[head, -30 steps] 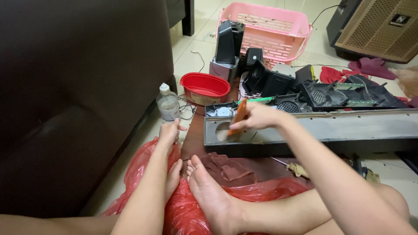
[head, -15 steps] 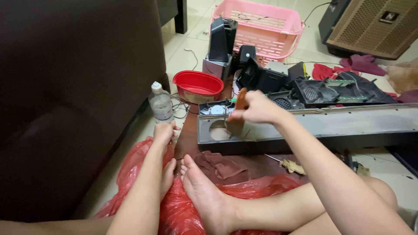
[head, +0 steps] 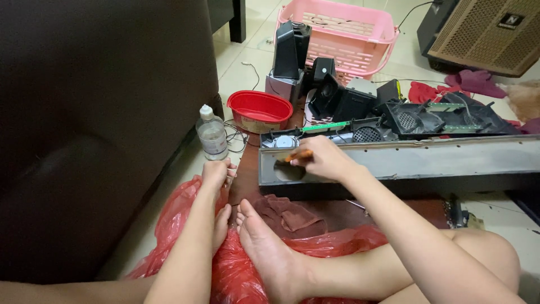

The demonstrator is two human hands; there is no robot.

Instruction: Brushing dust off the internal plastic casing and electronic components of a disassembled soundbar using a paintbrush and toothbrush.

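Long grey speaker housing [head: 405, 163] lies on the floor, running from centre to far right, propped on a dark wooden board. Right hand [head: 322, 159] is closed around an orange-handled tool [head: 298, 156], tip at the round opening [head: 289, 170] at the housing's left end. Left hand [head: 216, 171] rests fingers-down on the floor just left of the housing, loosely curled, holding nothing that I can make out. Bare feet sit on a red plastic bag [head: 236, 264] near the housing, beside a brown cloth [head: 287, 214].

Risks, as judged: the housing is unbraced by the left hand, so a hard push could slide it or let the tool slip toward the feet. The clear bottle [head: 212, 135] stands near the left hand and loose wires; a knock could tip it onto the parts.

Versus half a second ago: the right hand has dropped lower onto the housing's face, and the tool lies flatter. The left hand stays put.
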